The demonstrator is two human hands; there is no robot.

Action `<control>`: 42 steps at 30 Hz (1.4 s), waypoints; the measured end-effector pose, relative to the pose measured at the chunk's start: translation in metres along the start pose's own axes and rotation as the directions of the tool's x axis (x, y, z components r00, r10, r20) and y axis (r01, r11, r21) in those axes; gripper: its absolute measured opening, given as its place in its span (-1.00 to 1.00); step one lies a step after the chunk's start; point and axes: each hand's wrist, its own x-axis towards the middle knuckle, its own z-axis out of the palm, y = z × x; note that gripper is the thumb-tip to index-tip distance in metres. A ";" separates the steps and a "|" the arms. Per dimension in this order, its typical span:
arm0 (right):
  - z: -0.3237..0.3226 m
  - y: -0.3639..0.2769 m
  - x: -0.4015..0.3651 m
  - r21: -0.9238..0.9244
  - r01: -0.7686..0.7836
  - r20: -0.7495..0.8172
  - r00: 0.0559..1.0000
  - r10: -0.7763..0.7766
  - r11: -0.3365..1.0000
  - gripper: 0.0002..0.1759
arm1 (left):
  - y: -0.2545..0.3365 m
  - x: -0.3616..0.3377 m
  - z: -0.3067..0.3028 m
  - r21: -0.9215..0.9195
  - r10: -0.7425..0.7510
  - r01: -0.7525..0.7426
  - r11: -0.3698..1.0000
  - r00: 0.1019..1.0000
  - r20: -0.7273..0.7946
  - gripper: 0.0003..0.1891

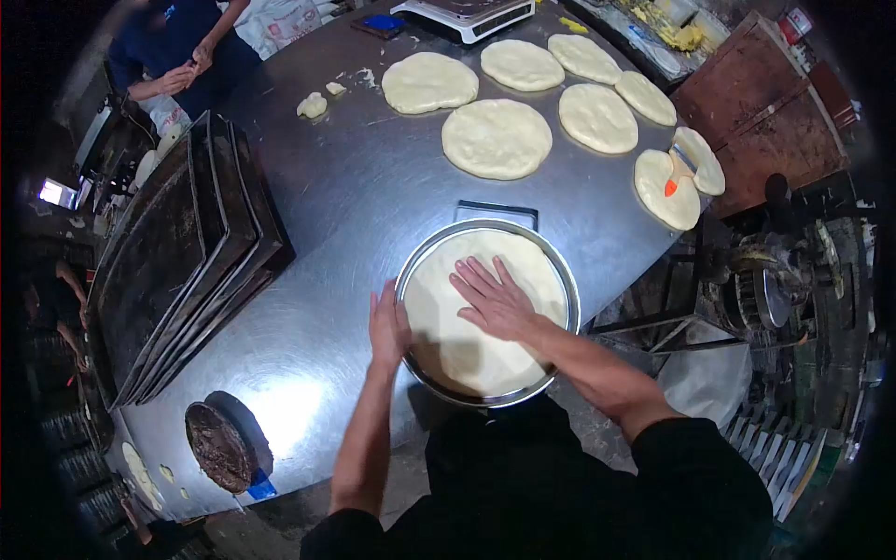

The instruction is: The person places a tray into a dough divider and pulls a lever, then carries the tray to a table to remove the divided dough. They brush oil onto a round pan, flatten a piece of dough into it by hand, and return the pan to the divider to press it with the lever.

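Observation:
A round metal pan [571, 280] with a sheet of pale dough [448, 327] inside sits at the table's near edge. My right hand [499, 303] lies flat on the dough, fingers spread. At the pan's left side, my left hand [388, 327] holds the rim, its fingers pointing forward along the outside. Just beyond the pan, a dark rectangular handle or frame [499, 207] lies on the table. Several flattened dough rounds [497, 139] rest farther back. One round at the right carries an orange-tipped tool [671, 189].
Dark baking trays [201, 271] stand stacked on edge at the left. A dark, crusted round object [220, 446] is near the front left. Small dough scraps [313, 105] and a scale [467, 17] lie toward the back. Another person [182, 47] stands at the far left side.

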 end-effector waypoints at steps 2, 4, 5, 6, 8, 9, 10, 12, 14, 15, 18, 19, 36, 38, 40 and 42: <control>-0.004 0.007 -0.005 0.058 0.053 -0.010 0.999 -0.052 0.997 -0.23 | 0.019 -0.037 -0.007 -0.008 -0.276 0.277 0.961 0.959 0.073 -0.49; -0.005 0.010 -0.030 -0.002 -0.099 -0.018 0.995 0.098 0.995 -0.27 | 0.032 -0.080 -0.005 0.221 -0.283 0.285 0.933 0.958 -0.038 -0.41; -0.005 0.012 -0.027 -0.007 -0.104 -0.022 0.994 0.104 0.995 -0.27 | 0.037 -0.089 0.002 0.437 -0.147 0.193 0.878 0.979 -0.138 -0.38; -0.004 0.012 -0.025 0.084 -0.067 -0.009 0.998 0.068 0.994 -0.30 | 0.037 -0.089 0.009 0.434 -0.142 0.184 0.882 0.982 -0.127 -0.38; -0.021 0.024 -0.018 0.419 -0.102 0.107 0.992 0.063 0.902 -0.38 | 0.057 -0.047 0.013 0.294 0.269 -0.222 0.930 0.954 -0.132 -0.43; -0.034 0.022 -0.022 0.410 -0.102 0.099 0.993 0.067 0.907 -0.38 | 0.065 -0.019 0.019 0.166 0.422 -0.409 0.897 0.905 -0.053 -0.46; -0.046 0.019 -0.030 0.510 -0.218 0.010 0.969 0.248 0.832 -0.38 | 0.075 0.010 0.029 0.027 0.569 -0.568 0.822 0.823 0.002 -0.49; -0.027 0.029 -0.047 0.436 -0.291 -0.152 0.909 0.388 0.851 -0.34 | 0.088 0.049 0.057 0.086 0.601 -0.644 0.761 0.748 0.283 -0.50; -0.023 0.032 -0.044 0.343 -0.288 -0.130 0.928 0.349 0.894 -0.31 | 0.087 0.060 0.068 0.156 0.592 -0.672 0.724 0.721 0.360 -0.45; -0.021 0.035 -0.042 0.249 -0.275 -0.101 0.946 0.307 0.929 -0.28 | 0.087 0.061 0.074 0.225 0.571 -0.698 0.679 0.696 0.436 -0.40; -0.002 0.012 -0.015 0.266 -0.323 -0.082 0.931 0.355 0.908 -0.23 | 0.081 0.044 0.086 0.349 0.428 -0.602 0.718 0.778 0.461 -0.34; -0.003 0.007 -0.004 0.201 -0.266 -0.191 0.933 0.304 0.943 -0.23 | 0.084 0.044 0.087 0.463 0.384 -0.551 0.694 0.828 0.409 -0.34; -0.055 0.037 -0.047 0.391 -0.368 -0.043 0.908 0.417 0.843 -0.33 | 0.104 0.033 0.072 0.290 0.439 -0.542 0.789 0.827 0.351 -0.37; -0.034 0.040 -0.061 0.394 -0.502 -0.029 0.830 0.556 0.770 -0.30 | 0.111 0.040 0.085 0.209 0.578 -0.691 0.692 0.704 0.412 -0.35; -0.006 0.044 -0.084 0.195 -0.441 -0.116 0.876 0.467 0.876 -0.27 | 0.105 0.039 0.102 0.258 0.518 -0.630 0.732 0.761 0.390 -0.33; -0.027 0.051 -0.076 0.400 -0.490 0.062 0.858 0.510 0.775 -0.21 | 0.113 0.045 0.100 0.259 0.460 -0.579 0.773 0.793 0.400 -0.34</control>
